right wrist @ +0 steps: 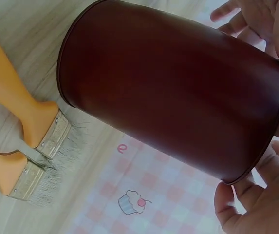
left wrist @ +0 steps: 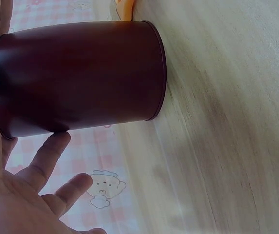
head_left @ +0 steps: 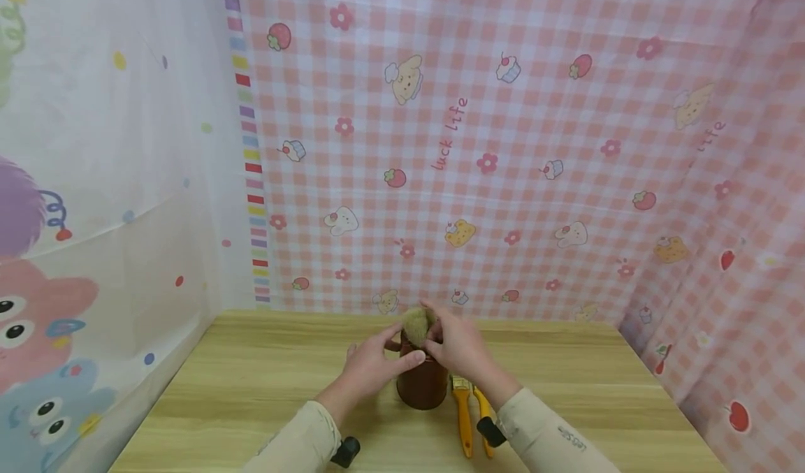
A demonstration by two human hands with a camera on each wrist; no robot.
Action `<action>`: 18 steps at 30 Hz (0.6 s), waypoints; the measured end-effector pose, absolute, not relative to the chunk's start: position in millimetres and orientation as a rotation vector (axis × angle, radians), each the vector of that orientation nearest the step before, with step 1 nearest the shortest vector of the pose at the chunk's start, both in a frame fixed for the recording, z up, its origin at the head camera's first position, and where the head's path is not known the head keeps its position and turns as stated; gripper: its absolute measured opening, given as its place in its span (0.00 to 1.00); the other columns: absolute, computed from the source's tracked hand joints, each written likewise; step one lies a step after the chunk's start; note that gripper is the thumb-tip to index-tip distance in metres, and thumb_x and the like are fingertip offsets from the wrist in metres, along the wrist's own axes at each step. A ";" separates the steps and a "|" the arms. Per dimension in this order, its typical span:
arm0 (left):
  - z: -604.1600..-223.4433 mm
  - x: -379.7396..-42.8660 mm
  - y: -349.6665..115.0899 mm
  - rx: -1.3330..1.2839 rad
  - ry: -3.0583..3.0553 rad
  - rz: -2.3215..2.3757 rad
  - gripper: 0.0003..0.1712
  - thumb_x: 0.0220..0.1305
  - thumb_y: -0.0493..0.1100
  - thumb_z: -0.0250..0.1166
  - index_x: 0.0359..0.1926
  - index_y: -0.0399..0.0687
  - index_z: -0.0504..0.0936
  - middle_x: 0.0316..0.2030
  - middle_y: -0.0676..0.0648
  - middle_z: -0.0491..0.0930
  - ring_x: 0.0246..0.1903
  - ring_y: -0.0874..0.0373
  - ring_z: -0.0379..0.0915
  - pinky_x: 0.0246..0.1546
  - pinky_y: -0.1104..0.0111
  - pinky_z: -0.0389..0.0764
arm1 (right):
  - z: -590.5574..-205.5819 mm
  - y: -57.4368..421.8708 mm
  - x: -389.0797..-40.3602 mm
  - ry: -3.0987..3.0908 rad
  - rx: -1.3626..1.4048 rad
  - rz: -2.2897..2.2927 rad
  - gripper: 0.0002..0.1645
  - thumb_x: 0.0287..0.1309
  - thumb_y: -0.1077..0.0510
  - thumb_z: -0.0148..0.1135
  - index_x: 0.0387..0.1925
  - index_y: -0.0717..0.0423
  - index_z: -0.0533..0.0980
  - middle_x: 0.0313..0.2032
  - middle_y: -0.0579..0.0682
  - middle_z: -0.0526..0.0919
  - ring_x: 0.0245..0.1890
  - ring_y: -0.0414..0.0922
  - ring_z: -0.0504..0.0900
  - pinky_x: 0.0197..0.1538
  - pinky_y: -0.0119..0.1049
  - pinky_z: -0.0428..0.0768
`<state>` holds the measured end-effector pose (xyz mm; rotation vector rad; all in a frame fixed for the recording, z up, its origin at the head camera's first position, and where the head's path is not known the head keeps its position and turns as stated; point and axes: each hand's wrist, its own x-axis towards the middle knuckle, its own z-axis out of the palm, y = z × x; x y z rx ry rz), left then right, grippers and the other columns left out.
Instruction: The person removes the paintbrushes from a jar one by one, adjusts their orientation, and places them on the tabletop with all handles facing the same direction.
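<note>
A dark brown cylindrical pot [head_left: 423, 386] stands upright on the table, its plain side filling much of both wrist views. My left hand [head_left: 377, 361] holds it near the rim, thumb across the front. In the left wrist view one fingertip touches the pot's side and other fingers spread away from it. From the mouth rises a tan, bristly brush head [head_left: 416, 325]; its lower part is hidden inside. My right hand [head_left: 458, 341] pinches at these bristles from the right, with other fingers by the rim [right wrist: 256, 173].
Two paintbrushes with orange-yellow handles [head_left: 464, 420] [right wrist: 12, 83] lie side by side just right of the pot, bristles away from me. The wooden table [head_left: 270, 375] ends at a pink checked curtain [head_left: 377, 249] behind; a patterned white curtain [head_left: 151, 179] hangs left.
</note>
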<state>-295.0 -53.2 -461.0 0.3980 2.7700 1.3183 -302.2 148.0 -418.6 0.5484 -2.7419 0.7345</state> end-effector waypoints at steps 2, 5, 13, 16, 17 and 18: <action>-461.3 -295.2 -53.2 0.399 2.773 1.315 0.55 0.63 0.81 0.64 0.83 0.60 0.65 0.62 0.47 0.86 0.71 0.41 0.75 0.77 0.26 0.47 | -418.1 146.8 -301.4 -2.746 0.544 0.714 0.45 0.62 0.62 0.78 0.78 0.48 0.70 0.32 0.41 0.88 0.29 0.36 0.83 0.38 0.39 0.86; -460.7 -294.7 -53.2 0.397 2.771 1.316 0.55 0.63 0.81 0.64 0.83 0.61 0.65 0.63 0.46 0.86 0.71 0.41 0.75 0.77 0.26 0.46 | -417.0 143.5 -298.9 -2.750 0.512 0.612 0.46 0.62 0.59 0.79 0.78 0.48 0.69 0.38 0.47 0.91 0.36 0.45 0.88 0.51 0.51 0.87; -458.6 -293.2 -53.2 0.389 2.759 1.329 0.55 0.63 0.80 0.64 0.83 0.61 0.65 0.64 0.45 0.86 0.72 0.40 0.74 0.77 0.25 0.45 | -416.6 139.7 -297.2 -2.719 0.501 0.510 0.46 0.60 0.59 0.80 0.77 0.49 0.71 0.39 0.51 0.92 0.34 0.49 0.88 0.50 0.56 0.87; -457.0 -293.5 -54.2 0.390 2.753 1.329 0.55 0.63 0.80 0.65 0.83 0.61 0.65 0.63 0.46 0.86 0.71 0.40 0.75 0.77 0.25 0.45 | -416.7 141.1 -299.2 -2.716 0.521 0.619 0.45 0.60 0.62 0.79 0.77 0.49 0.71 0.35 0.48 0.91 0.33 0.44 0.88 0.44 0.49 0.88; -456.6 -293.7 -54.4 0.390 2.750 1.330 0.55 0.63 0.80 0.65 0.83 0.62 0.65 0.63 0.46 0.86 0.71 0.41 0.75 0.77 0.25 0.45 | -416.7 141.9 -299.7 -2.717 0.523 0.652 0.45 0.60 0.62 0.79 0.77 0.48 0.71 0.36 0.47 0.91 0.34 0.43 0.88 0.44 0.46 0.88; -456.3 -294.0 -54.5 0.393 2.749 1.329 0.55 0.63 0.80 0.65 0.83 0.62 0.65 0.63 0.46 0.86 0.70 0.41 0.76 0.77 0.25 0.44 | -415.9 142.8 -300.1 -2.723 0.523 0.696 0.45 0.61 0.63 0.78 0.77 0.47 0.71 0.36 0.47 0.91 0.33 0.42 0.87 0.41 0.44 0.88</action>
